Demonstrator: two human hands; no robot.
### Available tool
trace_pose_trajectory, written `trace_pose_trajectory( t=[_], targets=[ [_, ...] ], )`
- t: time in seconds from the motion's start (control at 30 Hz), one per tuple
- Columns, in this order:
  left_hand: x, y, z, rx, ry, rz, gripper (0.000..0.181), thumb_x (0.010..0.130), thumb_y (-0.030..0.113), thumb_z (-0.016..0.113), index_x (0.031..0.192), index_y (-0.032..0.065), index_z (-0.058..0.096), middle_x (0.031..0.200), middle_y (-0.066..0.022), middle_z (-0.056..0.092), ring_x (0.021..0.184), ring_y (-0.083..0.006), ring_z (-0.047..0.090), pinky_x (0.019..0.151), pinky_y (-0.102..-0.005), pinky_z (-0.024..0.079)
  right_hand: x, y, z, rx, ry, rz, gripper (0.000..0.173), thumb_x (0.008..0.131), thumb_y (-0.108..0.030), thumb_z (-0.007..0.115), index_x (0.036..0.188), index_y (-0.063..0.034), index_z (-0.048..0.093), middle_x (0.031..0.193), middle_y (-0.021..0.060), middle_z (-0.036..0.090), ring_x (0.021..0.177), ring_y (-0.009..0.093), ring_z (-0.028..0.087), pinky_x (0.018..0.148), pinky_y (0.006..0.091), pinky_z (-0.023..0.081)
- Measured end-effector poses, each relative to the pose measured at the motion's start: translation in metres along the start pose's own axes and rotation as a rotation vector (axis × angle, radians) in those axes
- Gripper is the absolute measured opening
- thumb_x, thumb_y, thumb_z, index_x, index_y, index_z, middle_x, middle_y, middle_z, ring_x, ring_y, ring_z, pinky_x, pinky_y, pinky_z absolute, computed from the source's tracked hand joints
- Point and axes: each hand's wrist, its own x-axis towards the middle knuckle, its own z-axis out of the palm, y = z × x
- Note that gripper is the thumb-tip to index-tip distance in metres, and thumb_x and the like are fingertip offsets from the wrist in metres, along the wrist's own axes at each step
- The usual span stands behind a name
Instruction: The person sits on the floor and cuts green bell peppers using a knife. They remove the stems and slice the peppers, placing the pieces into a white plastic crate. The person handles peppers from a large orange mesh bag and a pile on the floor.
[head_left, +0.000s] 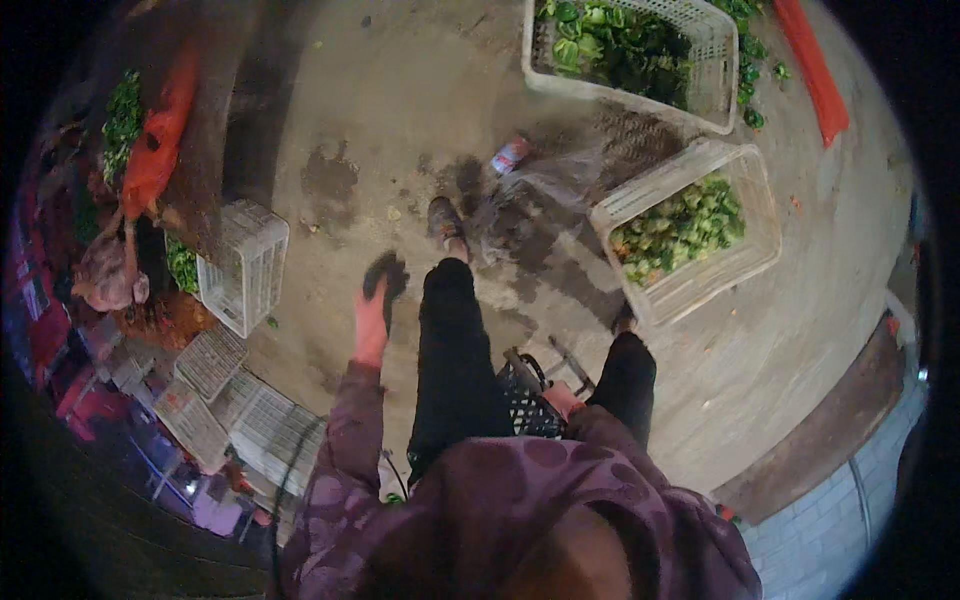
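My left hand (384, 289), in a pink glove with dark fingers, hangs over the wet concrete floor beside my left leg. I cannot make out how its fingers are set. Between my legs, my right hand (562, 399), with a pink cuff, is at a black plastic lattice object (529, 405) with dark bars; its fingers are hidden. In front to the right, a white plastic crate (697, 300) holds cut green vegetable pieces (679, 229). Beyond it, a second white crate (626, 94) holds leafy greens (622, 45).
A plastic bottle (510, 155) and clear plastic sheeting (551, 184) lie on the floor ahead. At left are an upright white crate (262, 262), stacked crates (274, 427), an orange mesh sack (154, 161) and greens. A red strip (817, 82) lies far right.
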Motion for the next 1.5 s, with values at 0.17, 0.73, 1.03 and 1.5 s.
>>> trace_pose_trajectory(
  t=[0.17,0.73,1.03,1.5],
  targets=[
    [0.072,0.059,-0.077,-0.292,-0.065,-0.058,0.043,0.098,0.024,0.054,0.132,-0.0013,0.052,0.123,-0.0114,0.062,0.106,-0.0202,0.062,0.094,-0.0331,0.047,0.052,-0.038,0.098,-0.171,0.199,-0.036,0.047,0.075,-0.028,0.072,0.101,0.0102,0.061,0.092,0.028,0.068,0.091,0.038,0.068,0.074,0.0435,0.053],
    [0.164,0.126,-0.065,-0.2,-0.187,-0.093,0.04,0.099,0.022,0.053,0.133,0.0013,0.052,0.119,-0.0117,0.063,0.102,-0.0205,0.063,0.09,-0.0323,0.048,0.133,-0.223,0.143,-0.458,0.397,-0.168,0.044,0.082,-0.027,0.062,0.117,-0.0004,0.055,0.106,0.0228,0.065,0.097,0.038,0.064,0.078,0.0479,0.052],
    [0.247,0.211,0.096,-0.094,-0.268,-0.054,0.035,0.098,0.018,0.053,0.128,0.0009,0.056,0.117,-0.0104,0.064,0.104,-0.0181,0.061,0.091,-0.0308,0.048,0.085,-0.303,0.014,-0.249,0.084,-0.193,0.054,0.08,-0.031,0.065,0.12,0.0028,0.053,0.109,0.025,0.063,0.1,0.04,0.063,0.081,0.0492,0.051],
    [0.583,0.314,0.447,1.216,-0.59,0.81,0.078,0.08,0.036,0.072,0.144,0.0086,0.037,0.136,-0.0215,0.05,0.125,-0.0367,0.048,0.102,-0.0405,0.041,0.115,-0.557,-0.113,0.155,-0.007,-0.455,0.041,0.076,-0.029,0.064,0.106,-0.0011,0.064,0.106,0.0232,0.065,0.097,0.039,0.064,0.081,0.0478,0.052]
  ],
)
